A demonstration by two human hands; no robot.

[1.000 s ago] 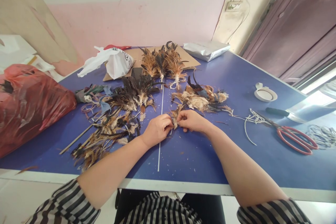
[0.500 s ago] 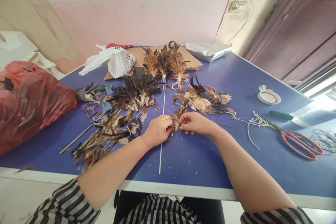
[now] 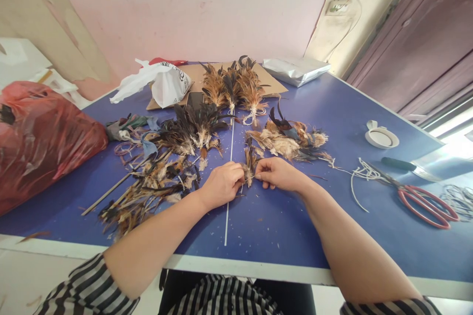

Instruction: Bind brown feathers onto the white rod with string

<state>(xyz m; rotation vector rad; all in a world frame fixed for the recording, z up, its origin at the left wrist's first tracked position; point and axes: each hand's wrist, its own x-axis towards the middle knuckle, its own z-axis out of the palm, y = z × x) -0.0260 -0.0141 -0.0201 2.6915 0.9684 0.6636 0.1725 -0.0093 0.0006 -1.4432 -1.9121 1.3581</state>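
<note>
Over a blue tabletop, a worker's left hand pinches a small feather tuft at its base, thumb against curled fingers. The right hand meets the tuft's other side, thumb and forefinger drawn close; whether they grip a strand cannot be told. A steady left pinch low on the quills, with light right fingertips, would likely keep the feathers aligned and unbent.

Left of the left fingers, loose feathers crowd the forearm and could be dragged by a sweep that way. Well right of the right fingers lie red-handled scissors, with white cord at their blades that might snag if they are lifted.

Just beyond the right fingertips, a pale feather heap leaves little room forward; past the left fingers spread dark feathers. Farther out, tied feather bundles rest partly on cardboard.
</note>
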